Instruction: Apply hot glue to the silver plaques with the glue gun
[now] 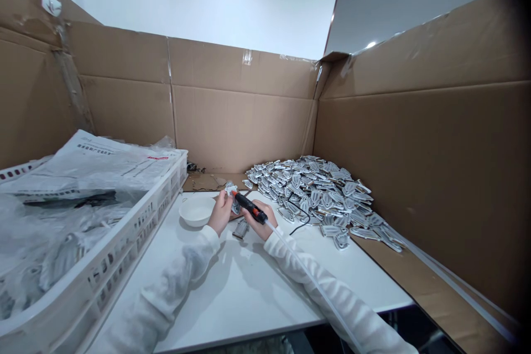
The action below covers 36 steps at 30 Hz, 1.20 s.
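My left hand (222, 213) pinches a small flat grey-and-white piece (235, 206) above the white table (249, 282). My right hand (263, 217) is wrapped round a pen-shaped glue gun (254, 209), black with an orange front. Its tip points at the piece, but whether they touch is hard to tell. From the gun's rear a long whitish translucent rod (309, 272) runs back along my right sleeve. Just below my hands another grey piece (240, 229) lies on the table. A shallow white bowl (196, 211) stands left of my left hand.
A large heap of similar flat grey pieces (311, 191) lies at the back right, with a black cord (302, 223) beside it. On the left stands a white plastic crate (136, 238) holding plastic bags and a printed sack (112, 160). Tall cardboard walls (244, 116) enclose the table.
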### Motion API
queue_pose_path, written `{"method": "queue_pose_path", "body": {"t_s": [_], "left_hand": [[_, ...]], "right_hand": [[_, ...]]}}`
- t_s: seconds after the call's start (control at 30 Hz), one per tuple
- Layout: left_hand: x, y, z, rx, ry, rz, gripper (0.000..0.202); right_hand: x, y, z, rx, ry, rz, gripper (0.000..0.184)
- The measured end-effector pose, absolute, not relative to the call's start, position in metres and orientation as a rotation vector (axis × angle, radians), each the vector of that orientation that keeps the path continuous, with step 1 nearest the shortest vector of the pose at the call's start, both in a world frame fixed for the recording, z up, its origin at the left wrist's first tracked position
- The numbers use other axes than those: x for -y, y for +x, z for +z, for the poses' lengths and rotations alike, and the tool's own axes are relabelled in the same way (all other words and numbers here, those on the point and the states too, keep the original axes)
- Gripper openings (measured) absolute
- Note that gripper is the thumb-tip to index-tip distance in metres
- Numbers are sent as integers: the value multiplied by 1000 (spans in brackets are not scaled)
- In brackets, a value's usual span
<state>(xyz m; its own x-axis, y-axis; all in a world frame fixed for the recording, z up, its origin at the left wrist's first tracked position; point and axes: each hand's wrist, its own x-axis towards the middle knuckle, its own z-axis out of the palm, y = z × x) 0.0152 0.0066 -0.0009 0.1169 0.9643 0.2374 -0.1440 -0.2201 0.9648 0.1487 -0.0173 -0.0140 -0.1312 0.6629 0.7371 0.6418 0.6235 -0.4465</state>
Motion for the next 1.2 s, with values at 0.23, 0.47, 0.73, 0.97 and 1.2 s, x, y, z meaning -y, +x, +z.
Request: {"method": "queue_pose_path", "body": {"t_s": [0.23,0.47,0.73,0.97,1.2], "left_hand": [[-5,16,1,-885,1318,1340,23],[-5,16,0,-885,1315,1334,22],[-9,15,-4,-869,1344,1342,23],[-9,15,-4,-886,1352,1351,21],[-11,16,-7,-877,1308,1343,20]], "right_hand": [[19,148,-12,1820,-1082,40,25],[20,148,-12,1825,-1087,51,22],[19,149,-15,1821,-1084,42,24],[19,149,-15,1813,-1091,38,25],[18,149,-15,1800,-1098,37,24]]}}
